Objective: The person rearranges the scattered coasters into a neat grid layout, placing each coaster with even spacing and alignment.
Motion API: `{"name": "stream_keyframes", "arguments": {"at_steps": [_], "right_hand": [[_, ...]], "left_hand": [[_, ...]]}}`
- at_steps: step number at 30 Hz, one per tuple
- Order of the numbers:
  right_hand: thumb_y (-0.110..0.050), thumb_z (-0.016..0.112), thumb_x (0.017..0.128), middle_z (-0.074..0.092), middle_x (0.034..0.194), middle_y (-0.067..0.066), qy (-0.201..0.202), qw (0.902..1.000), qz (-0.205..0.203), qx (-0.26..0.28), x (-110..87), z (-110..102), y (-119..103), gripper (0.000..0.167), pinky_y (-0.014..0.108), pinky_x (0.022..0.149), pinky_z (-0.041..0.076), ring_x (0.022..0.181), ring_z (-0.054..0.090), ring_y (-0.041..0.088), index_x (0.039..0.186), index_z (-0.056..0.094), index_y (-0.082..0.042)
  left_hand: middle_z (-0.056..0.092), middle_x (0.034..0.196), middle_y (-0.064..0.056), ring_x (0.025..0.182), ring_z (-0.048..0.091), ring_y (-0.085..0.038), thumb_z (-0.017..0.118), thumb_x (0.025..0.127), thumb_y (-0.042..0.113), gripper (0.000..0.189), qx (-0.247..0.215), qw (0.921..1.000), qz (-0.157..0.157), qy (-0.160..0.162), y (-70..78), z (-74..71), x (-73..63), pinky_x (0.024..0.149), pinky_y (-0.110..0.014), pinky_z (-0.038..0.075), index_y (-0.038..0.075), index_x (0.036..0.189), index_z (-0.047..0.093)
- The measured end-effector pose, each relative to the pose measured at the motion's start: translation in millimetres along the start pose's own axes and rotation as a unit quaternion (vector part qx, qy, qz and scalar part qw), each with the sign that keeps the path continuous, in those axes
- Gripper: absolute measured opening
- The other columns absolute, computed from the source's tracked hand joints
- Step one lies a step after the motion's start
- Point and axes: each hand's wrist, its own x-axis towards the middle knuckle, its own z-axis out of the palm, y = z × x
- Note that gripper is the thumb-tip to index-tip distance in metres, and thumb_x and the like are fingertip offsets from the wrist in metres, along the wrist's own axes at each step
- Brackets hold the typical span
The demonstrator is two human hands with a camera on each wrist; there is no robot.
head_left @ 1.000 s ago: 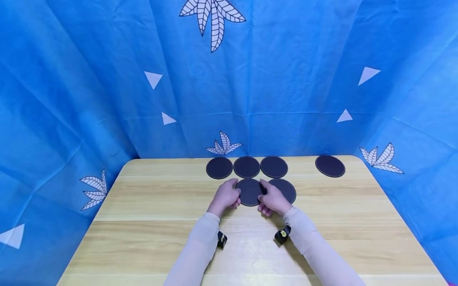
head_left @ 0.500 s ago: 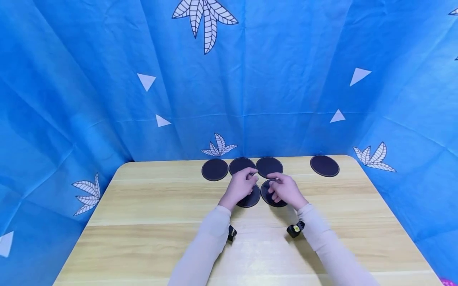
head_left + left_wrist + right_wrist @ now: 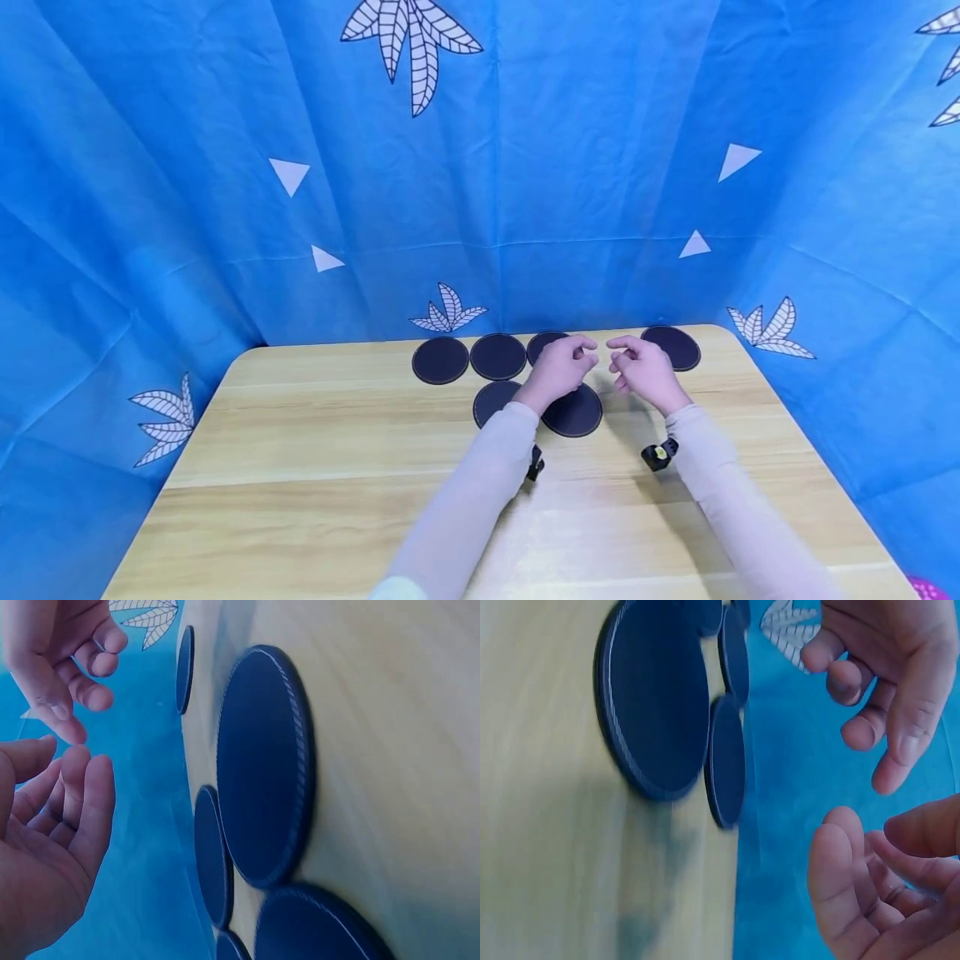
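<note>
Loosely bent and holding nothing, the fingers of my left hand (image 3: 561, 368) hover above the front-row coaster (image 3: 573, 412), a dark round one with a stitched rim. My right hand (image 3: 642, 368) is just right of it over bare wood, also with nothing in its grasp, its fingertips facing the left hand's. The lone coaster (image 3: 674, 348) at the back right is partly behind the right hand. Another front coaster (image 3: 491, 402) is partly covered by the left forearm. Behind them runs a row of three: a left coaster (image 3: 440, 361), a middle coaster (image 3: 498, 357) and a partly hidden right coaster (image 3: 544, 342).
The pale wooden table (image 3: 315, 450) meets a blue curtain (image 3: 600, 167) with leaf and triangle prints at its back edge. More curtain hangs on both sides. A black wrist camera (image 3: 659, 454) sits under the right cuff. Something pink (image 3: 926, 588) shows at the lower right corner.
Both hands have left the front-row coasters, risen, and moved right toward the lone coaster. The coasters keep their layout, while the head view has turned slightly.
</note>
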Motion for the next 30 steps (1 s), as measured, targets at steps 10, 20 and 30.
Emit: {"name": "stream_keyframes", "arguments": {"at_steps": [10, 20, 30], "right_hand": [[-0.003, 0.048, 0.102, 0.067, 0.091, 0.024, 0.012, 0.9979, 0.001, -0.064, 15.7, -39.9, 19.1, 0.031, 0.035, 0.054, 0.059, 0.061, 0.067, 0.025, 0.128, 0.06, 0.009], [-0.007, 0.05, 0.101, 0.068, 0.091, 0.026, 0.023, 0.9937, 0.038, -0.103, 30.1, -68.5, 55.5, 0.032, 0.029, 0.051, 0.056, 0.059, 0.066, 0.022, 0.126, 0.061, 0.009], [-0.009, 0.047, 0.099, 0.066, 0.078, 0.018, 0.002, 0.9859, 0.08, -0.147, 45.5, -87.6, 79.4, 0.039, 0.031, 0.051, 0.055, 0.051, 0.061, 0.017, 0.13, 0.057, 0.011]], "left_hand": [[0.064, 0.08, 0.005, 0.054, 0.06, -0.009, 0.067, 0.099, 0.02, 0.025, 0.003, 0.9996, -0.027, -0.004, 8.5, 27.6, 26.5, 0.054, -0.025, 0.051, 0.01, 0.122, 0.07], [0.071, 0.088, -0.01, 0.062, 0.068, -0.025, 0.066, 0.099, 0.017, 0.027, -0.04, 0.9955, -0.077, -0.038, 17.1, 69.2, 51.2, 0.049, -0.024, 0.05, 0.007, 0.124, 0.068], [0.068, 0.097, -0.011, 0.07, 0.066, -0.025, 0.066, 0.099, 0.011, 0.046, -0.136, 0.9763, -0.154, -0.068, 11.7, 83.3, 72.7, 0.072, -0.044, 0.061, 0.004, 0.143, 0.054]]}}
